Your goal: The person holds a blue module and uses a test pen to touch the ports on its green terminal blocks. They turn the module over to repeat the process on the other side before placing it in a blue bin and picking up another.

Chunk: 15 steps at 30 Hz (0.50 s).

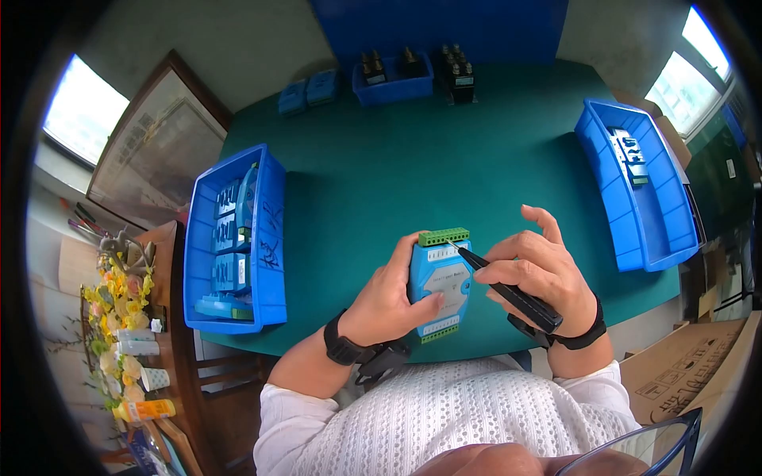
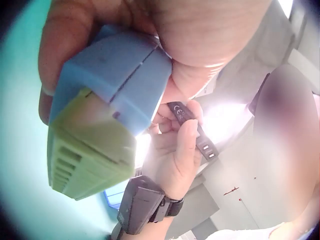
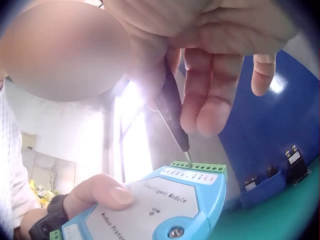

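Note:
My left hand (image 1: 385,300) grips a light-blue Intelligent Module (image 1: 449,278) over the front of the table, its thumb lying across the grey label. A green terminal block (image 1: 432,237) runs along the module's upper end, and another lines the lower end. Between thumb and fingers, my right hand (image 1: 552,274) pinches a black-handled screwdriver (image 1: 524,305). In the right wrist view, the screwdriver's metal tip (image 3: 188,157) meets the upper terminal block (image 3: 209,168) at one of its holes. The left wrist view shows a green terminal block (image 2: 85,155) close up.
A blue bin (image 1: 274,297) with several blue modules stands at left; another bin (image 1: 627,230) at right holds boards. At the back of the green table (image 1: 508,143) are blue cases (image 1: 308,92), a small bin (image 1: 394,92) and black parts (image 1: 459,75). Flowers (image 1: 119,309) stand far left.

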Each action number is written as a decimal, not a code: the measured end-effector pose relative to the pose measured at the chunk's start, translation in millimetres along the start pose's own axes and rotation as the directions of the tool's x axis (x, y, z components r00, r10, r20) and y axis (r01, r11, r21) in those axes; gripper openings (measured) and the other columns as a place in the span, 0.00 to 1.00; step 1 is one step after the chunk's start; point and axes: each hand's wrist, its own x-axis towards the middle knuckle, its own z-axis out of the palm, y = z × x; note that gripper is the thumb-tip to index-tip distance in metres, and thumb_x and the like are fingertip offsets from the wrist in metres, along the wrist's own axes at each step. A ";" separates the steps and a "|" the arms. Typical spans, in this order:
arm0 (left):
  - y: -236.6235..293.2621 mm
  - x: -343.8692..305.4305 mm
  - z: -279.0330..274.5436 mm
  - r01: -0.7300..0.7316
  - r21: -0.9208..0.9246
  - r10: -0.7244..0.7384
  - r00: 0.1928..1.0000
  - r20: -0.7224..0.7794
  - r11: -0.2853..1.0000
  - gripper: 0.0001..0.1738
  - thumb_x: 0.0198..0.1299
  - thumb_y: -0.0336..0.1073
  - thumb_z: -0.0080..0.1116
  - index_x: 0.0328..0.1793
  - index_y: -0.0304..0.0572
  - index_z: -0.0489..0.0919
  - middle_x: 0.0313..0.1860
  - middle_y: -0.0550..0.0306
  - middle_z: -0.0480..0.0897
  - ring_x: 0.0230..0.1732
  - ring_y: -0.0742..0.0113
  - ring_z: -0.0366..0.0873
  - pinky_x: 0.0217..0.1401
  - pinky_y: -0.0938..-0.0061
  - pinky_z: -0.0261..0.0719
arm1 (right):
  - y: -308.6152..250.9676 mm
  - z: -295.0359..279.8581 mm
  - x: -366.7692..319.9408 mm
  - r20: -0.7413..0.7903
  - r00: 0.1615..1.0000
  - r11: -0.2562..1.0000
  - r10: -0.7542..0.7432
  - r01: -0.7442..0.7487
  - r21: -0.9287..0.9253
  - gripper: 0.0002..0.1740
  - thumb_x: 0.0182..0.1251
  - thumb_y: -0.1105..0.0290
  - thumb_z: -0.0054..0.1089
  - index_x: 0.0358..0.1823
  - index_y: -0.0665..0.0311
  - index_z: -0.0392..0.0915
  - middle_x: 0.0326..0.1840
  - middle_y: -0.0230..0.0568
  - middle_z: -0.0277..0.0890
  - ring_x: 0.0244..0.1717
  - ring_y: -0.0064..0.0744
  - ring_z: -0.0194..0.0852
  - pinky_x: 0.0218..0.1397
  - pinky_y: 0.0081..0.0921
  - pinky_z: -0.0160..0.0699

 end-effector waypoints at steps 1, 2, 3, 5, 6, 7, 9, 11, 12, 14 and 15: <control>0.5 0.1 -0.2 -0.002 0.019 0.002 1.000 -0.005 1.000 0.39 0.50 0.32 0.59 0.67 0.35 0.53 0.51 0.42 0.75 0.53 0.54 0.76 0.56 0.66 0.71 | 0.3 0.2 -0.2 -0.001 1.000 1.000 -0.004 0.004 -0.002 0.15 0.47 0.74 0.68 0.38 0.52 0.78 0.31 0.28 0.74 0.35 0.25 0.75 0.64 0.46 0.57; 0.8 0.1 -0.4 -0.004 0.037 0.004 1.000 -0.009 0.999 0.39 0.50 0.32 0.59 0.67 0.36 0.53 0.51 0.42 0.75 0.53 0.54 0.76 0.56 0.66 0.71 | 0.5 0.4 -0.4 -0.002 1.000 1.000 -0.007 0.007 -0.005 0.15 0.47 0.74 0.68 0.38 0.51 0.78 0.31 0.28 0.74 0.35 0.25 0.75 0.65 0.46 0.57; 0.3 0.1 -0.4 -0.015 0.047 0.016 1.000 -0.011 0.999 0.39 0.50 0.32 0.59 0.67 0.36 0.53 0.51 0.42 0.75 0.53 0.53 0.76 0.56 0.66 0.72 | 0.6 0.5 -0.4 -0.003 1.000 1.000 -0.010 0.010 -0.007 0.15 0.47 0.74 0.68 0.38 0.51 0.78 0.31 0.27 0.74 0.35 0.24 0.75 0.65 0.46 0.57; -1.3 0.2 -0.3 -0.037 0.066 0.038 0.999 -0.012 0.997 0.39 0.50 0.32 0.60 0.67 0.36 0.53 0.51 0.42 0.75 0.52 0.53 0.76 0.56 0.66 0.72 | -0.6 -0.5 0.4 -0.010 1.000 1.000 -0.011 0.011 -0.009 0.15 0.47 0.74 0.69 0.38 0.52 0.78 0.31 0.27 0.74 0.35 0.24 0.75 0.65 0.46 0.57; -0.8 0.0 -0.2 -0.034 0.062 0.035 0.999 -0.013 0.998 0.39 0.50 0.32 0.60 0.67 0.36 0.53 0.51 0.42 0.75 0.52 0.53 0.76 0.56 0.66 0.72 | -1.2 -0.9 0.7 -0.014 1.000 1.000 -0.010 0.010 -0.010 0.15 0.47 0.74 0.69 0.38 0.52 0.78 0.31 0.27 0.75 0.35 0.25 0.76 0.65 0.46 0.57; 0.1 -0.2 -0.1 -0.032 0.057 0.033 0.999 -0.013 0.998 0.39 0.50 0.32 0.60 0.67 0.36 0.53 0.51 0.42 0.75 0.52 0.53 0.76 0.56 0.66 0.72 | -1.4 -0.8 1.0 -0.019 1.000 1.000 -0.009 0.009 -0.008 0.15 0.47 0.73 0.69 0.38 0.53 0.77 0.31 0.27 0.75 0.34 0.24 0.76 0.65 0.46 0.57; 2.0 -0.5 0.2 -0.034 0.060 0.035 0.999 -0.020 0.998 0.39 0.50 0.32 0.60 0.66 0.36 0.53 0.51 0.42 0.75 0.52 0.53 0.76 0.56 0.67 0.72 | -1.6 -0.5 1.5 -0.031 0.999 1.000 -0.005 0.005 -0.003 0.16 0.47 0.73 0.70 0.38 0.54 0.77 0.31 0.27 0.76 0.34 0.24 0.77 0.65 0.46 0.57; 3.2 -0.9 1.1 -0.041 0.075 0.044 0.999 -0.033 0.996 0.39 0.50 0.32 0.59 0.66 0.36 0.53 0.50 0.42 0.75 0.52 0.53 0.76 0.55 0.67 0.72 | -0.8 0.7 2.1 -0.061 0.998 1.000 -0.030 0.030 -0.003 0.16 0.47 0.72 0.71 0.38 0.56 0.76 0.31 0.28 0.78 0.33 0.25 0.77 0.65 0.46 0.57; 2.2 -1.0 1.5 -0.044 0.057 0.046 0.998 -0.033 0.997 0.38 0.50 0.32 0.59 0.66 0.36 0.53 0.50 0.42 0.75 0.52 0.53 0.76 0.55 0.67 0.72 | -0.3 1.5 2.1 -0.076 0.996 0.999 -0.041 0.041 -0.003 0.16 0.47 0.72 0.71 0.38 0.57 0.76 0.32 0.29 0.78 0.32 0.25 0.77 0.65 0.46 0.58; -0.6 -0.5 1.8 -0.051 0.022 0.052 0.998 -0.032 0.998 0.38 0.50 0.32 0.59 0.66 0.36 0.54 0.50 0.42 0.75 0.52 0.53 0.76 0.55 0.68 0.72 | 0.7 3.7 2.0 -0.102 0.994 0.999 -0.050 0.050 -0.004 0.16 0.47 0.71 0.71 0.37 0.57 0.76 0.31 0.29 0.79 0.30 0.25 0.78 0.65 0.45 0.58; -0.9 -0.3 1.7 -0.061 0.030 0.062 0.998 -0.033 0.998 0.38 0.50 0.32 0.59 0.66 0.36 0.54 0.50 0.42 0.75 0.52 0.53 0.77 0.55 0.68 0.72 | 1.1 4.8 2.0 -0.114 0.992 0.998 -0.055 0.055 -0.005 0.16 0.47 0.70 0.72 0.37 0.58 0.75 0.30 0.29 0.79 0.30 0.24 0.78 0.65 0.45 0.59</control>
